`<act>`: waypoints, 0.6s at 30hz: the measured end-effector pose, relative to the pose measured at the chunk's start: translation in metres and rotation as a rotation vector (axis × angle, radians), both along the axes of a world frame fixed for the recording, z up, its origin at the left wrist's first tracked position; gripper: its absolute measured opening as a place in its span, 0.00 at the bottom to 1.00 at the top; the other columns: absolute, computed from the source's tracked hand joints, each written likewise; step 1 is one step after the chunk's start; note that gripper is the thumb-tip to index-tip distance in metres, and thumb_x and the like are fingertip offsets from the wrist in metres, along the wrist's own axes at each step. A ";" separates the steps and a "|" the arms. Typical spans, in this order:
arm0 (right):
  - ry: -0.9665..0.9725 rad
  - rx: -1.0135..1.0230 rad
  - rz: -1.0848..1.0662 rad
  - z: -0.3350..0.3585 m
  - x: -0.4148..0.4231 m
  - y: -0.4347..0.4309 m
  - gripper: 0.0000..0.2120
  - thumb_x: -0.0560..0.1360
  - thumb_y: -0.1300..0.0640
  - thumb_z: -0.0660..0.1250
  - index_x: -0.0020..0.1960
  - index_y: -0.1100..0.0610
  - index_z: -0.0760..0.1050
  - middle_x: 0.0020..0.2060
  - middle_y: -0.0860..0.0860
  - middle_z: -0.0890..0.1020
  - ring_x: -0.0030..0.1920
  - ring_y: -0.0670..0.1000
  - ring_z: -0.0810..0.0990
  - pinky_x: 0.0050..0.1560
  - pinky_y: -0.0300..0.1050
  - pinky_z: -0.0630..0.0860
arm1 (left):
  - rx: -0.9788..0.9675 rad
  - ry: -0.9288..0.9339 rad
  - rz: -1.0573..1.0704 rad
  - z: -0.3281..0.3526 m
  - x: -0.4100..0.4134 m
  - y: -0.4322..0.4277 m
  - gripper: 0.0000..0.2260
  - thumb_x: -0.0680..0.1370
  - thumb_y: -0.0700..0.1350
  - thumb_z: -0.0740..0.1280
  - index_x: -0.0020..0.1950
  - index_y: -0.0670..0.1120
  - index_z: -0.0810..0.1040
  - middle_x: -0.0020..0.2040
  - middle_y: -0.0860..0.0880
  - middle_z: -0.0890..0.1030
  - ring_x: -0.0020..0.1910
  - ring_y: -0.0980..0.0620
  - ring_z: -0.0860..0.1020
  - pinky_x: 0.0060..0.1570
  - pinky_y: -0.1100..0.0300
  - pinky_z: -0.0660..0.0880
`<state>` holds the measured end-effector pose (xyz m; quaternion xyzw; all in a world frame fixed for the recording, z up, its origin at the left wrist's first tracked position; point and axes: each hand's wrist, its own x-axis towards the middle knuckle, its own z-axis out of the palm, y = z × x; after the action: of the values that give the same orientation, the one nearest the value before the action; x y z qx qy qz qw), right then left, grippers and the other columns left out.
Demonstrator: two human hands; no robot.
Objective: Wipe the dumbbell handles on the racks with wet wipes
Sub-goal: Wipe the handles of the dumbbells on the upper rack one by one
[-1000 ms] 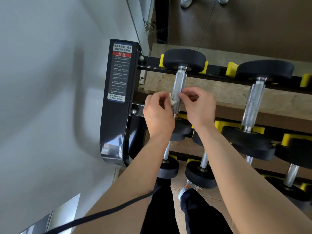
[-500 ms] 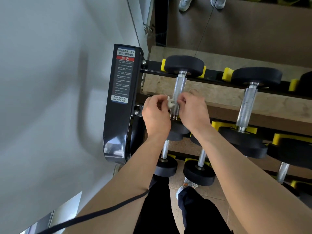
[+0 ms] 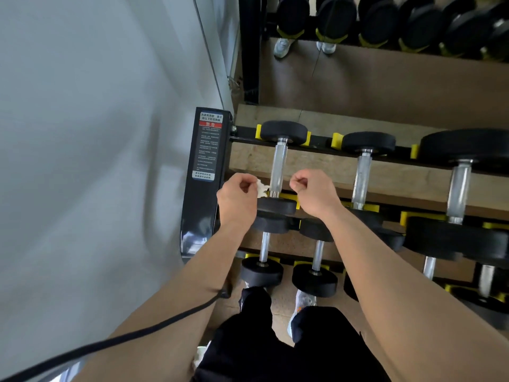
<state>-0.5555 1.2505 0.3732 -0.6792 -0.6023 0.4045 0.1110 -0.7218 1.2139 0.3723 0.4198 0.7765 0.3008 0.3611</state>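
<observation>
The leftmost dumbbell on the top rack shows a bare metal handle between two black heads. My left hand is just left of the handle's near end and pinches a small crumpled white wet wipe that reaches toward the handle. On the other side, my right hand hangs with curled fingers that hold nothing and stays off the handle. A second top-rack dumbbell handle and a third, thicker dumbbell handle lie further right.
The rack's black end post with a warning label stands at the left against a grey wall. Lower rack tiers hold several smaller dumbbells. A mirror behind reflects more dumbbells. A black cable crosses my left forearm.
Both hands were together on the handle's near end with the wipe. They have come apart, the right hand off to the right and the left keeping the wipe. The view has tilted up.
</observation>
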 end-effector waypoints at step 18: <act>0.064 0.159 0.539 0.099 0.063 -0.088 0.04 0.79 0.59 0.70 0.49 0.54 0.83 0.45 0.48 0.83 0.44 0.43 0.78 0.38 0.27 0.64 | 0.122 -0.017 0.322 0.084 0.067 -0.144 0.08 0.80 0.39 0.68 0.49 0.53 0.81 0.47 0.54 0.83 0.37 0.53 0.84 0.45 0.51 0.84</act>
<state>-0.4927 1.1624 0.4723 -0.4708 -0.7871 0.3920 0.0713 -0.6550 1.0697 0.4559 0.3083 0.8110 0.4048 0.2887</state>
